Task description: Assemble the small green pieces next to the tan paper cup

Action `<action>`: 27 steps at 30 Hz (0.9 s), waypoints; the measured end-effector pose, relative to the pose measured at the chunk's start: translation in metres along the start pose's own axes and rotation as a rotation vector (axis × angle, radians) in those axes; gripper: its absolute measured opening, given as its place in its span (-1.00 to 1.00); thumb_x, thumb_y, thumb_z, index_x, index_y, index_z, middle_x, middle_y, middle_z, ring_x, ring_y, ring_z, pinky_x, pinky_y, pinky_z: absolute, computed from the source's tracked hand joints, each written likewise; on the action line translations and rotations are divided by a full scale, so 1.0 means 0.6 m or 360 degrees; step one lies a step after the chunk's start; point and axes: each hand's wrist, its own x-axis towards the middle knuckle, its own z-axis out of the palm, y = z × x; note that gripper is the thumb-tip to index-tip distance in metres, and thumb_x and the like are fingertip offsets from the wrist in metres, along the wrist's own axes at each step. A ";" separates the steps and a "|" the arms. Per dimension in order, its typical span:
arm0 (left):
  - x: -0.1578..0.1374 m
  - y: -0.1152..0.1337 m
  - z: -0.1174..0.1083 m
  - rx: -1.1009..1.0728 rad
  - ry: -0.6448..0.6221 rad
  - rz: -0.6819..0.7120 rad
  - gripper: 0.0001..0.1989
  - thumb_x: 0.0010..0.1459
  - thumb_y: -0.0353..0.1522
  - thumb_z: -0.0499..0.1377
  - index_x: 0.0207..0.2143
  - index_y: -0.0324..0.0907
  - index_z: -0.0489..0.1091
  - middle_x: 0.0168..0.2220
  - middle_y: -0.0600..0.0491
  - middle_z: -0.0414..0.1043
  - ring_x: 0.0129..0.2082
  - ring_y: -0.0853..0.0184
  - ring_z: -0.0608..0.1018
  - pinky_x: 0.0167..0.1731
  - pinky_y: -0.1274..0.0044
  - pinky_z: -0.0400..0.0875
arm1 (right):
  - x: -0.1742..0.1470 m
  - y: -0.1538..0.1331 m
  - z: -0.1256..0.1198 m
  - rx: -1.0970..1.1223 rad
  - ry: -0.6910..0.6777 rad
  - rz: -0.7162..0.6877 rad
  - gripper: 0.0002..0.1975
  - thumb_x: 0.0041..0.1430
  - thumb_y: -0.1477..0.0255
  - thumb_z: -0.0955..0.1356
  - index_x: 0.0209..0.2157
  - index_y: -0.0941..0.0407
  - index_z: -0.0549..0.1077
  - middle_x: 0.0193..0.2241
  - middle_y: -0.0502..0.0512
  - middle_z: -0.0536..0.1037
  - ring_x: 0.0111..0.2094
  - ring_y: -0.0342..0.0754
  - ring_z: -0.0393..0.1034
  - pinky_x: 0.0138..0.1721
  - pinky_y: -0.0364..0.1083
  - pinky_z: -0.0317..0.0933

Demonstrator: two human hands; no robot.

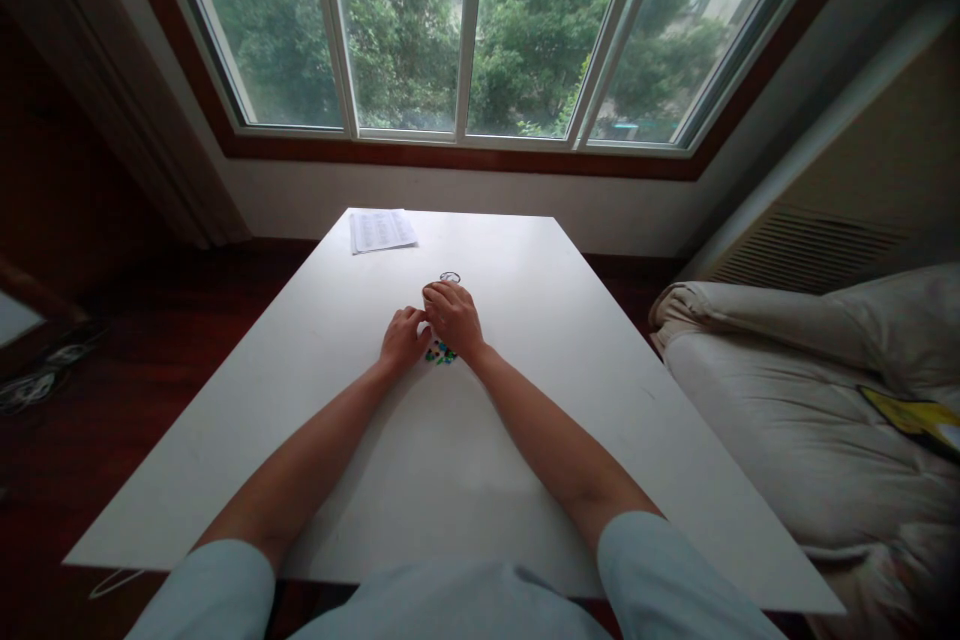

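White table (pixel 450 480), small coloured pieces (pixel 441 353); just nearside of fingers (pixel 444 291)

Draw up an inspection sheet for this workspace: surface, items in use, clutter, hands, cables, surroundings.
Surface: white table, a faint mark toward its right side.
Items in use: small coloured pieces, including green and blue, lie near the hands; a dark ring-shaped item lies just beyond them.
Clutter: printed papers at the far left corner.
Hands: left hand and right hand close together; whether the fingers hold anything cannot be told.
Cables: pale, tangled cables on the floor, left.
Surroundings: window ahead, padded seat right.
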 end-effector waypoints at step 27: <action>-0.001 -0.007 0.001 -0.0044 -0.0139 -0.0112 -0.69 0.36 -0.40 0.24 0.11 -0.13 0.61 0.13 -0.18 0.67 0.18 0.01 0.65 0.26 0.24 0.52 | -0.035 0.059 0.017 -0.0292 -0.0439 0.0620 -0.74 0.56 0.30 0.36 0.02 0.06 0.70 0.05 0.26 0.65 0.13 0.16 0.45 0.08 0.03 0.36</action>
